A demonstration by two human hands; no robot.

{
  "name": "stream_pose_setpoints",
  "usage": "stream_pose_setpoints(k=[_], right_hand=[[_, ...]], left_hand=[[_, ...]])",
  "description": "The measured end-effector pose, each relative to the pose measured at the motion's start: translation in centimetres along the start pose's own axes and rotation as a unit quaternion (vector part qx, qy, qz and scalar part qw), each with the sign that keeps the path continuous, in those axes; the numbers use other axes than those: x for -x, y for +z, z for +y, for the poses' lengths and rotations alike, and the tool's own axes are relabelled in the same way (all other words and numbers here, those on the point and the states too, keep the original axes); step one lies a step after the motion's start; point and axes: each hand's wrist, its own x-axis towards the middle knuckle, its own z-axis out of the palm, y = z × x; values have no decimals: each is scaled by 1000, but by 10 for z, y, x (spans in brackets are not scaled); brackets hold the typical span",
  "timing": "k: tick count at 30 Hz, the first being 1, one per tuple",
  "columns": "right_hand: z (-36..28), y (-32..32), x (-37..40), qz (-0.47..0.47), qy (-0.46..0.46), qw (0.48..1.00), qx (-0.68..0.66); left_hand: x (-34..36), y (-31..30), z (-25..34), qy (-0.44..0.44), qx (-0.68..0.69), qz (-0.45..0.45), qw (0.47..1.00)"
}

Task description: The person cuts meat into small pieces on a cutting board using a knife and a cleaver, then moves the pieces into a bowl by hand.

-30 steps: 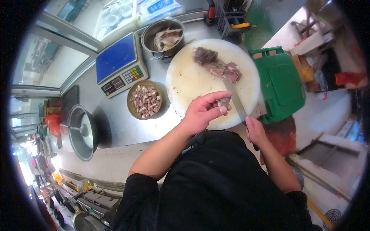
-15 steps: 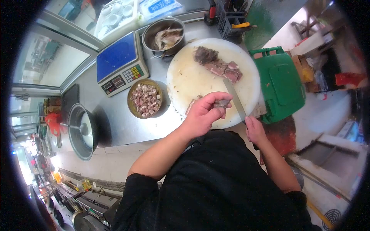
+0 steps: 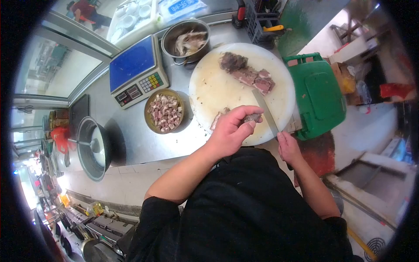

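Note:
My left hand (image 3: 236,127) pinches a small dark piece of meat (image 3: 252,118) above the near side of a round white cutting board (image 3: 214,87). In my right hand (image 3: 289,148) is the handle of a knife (image 3: 269,114), its blade angled up and left over the board. Toward the board's far side lie a dark chunk of meat (image 3: 232,61) and sliced reddish meat (image 3: 255,80). Another bit of meat (image 3: 217,118) shows partly behind my left hand. Left of the board stands a bowl of diced meat (image 3: 164,112).
A digital scale (image 3: 134,70) and a metal pot (image 3: 185,42) with pale scraps stand behind the bowl. A deep basin (image 3: 92,150) holding a ladle sits at the counter's left edge. A green bin (image 3: 317,96) adjoins the board's right. Beyond it is a dark crate (image 3: 260,28).
The dark piece in my left hand has turned slightly, and the thumb has shifted a little. The knife has hardly moved. A person in red has come into view beyond the window.

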Motion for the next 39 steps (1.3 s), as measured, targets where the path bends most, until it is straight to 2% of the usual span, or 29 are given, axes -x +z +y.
stream_pose_setpoints(k=[10,12,13,15,17,18,20,24,31,37,39], right_hand=[[0,-1,-1,-8,11,1000,-7],[0,-1,-1,-9,15,1000,-4],[0,-1,-1,-10,22,1000,1],[5,2,-3,-11,28,1000,6],[20,10,-8,17,-67,996,-60],[14,7,-6,17,-67,996,-60],[1,1,-1,-8,17,1000,-5],[2,1,-1,-7,18,1000,0],[3,2,1,-5,12,1000,-4],[0,2,2,-8,5,1000,-6],[0,2,2,-8,2,1000,-7]], left_hand=[[1,-1,0,24,-58,-7,998],[4,0,2,2,51,7,999],[4,1,2,1,51,7,999],[3,3,0,22,134,14,991],[3,-5,-6,20,103,2,994],[3,-8,-8,18,73,-10,997],[3,-9,-9,19,88,-9,996],[4,-7,-9,45,96,5,994],[7,-7,-8,24,77,-14,997],[8,-1,-7,33,121,-3,992],[8,1,-9,23,115,26,993]])
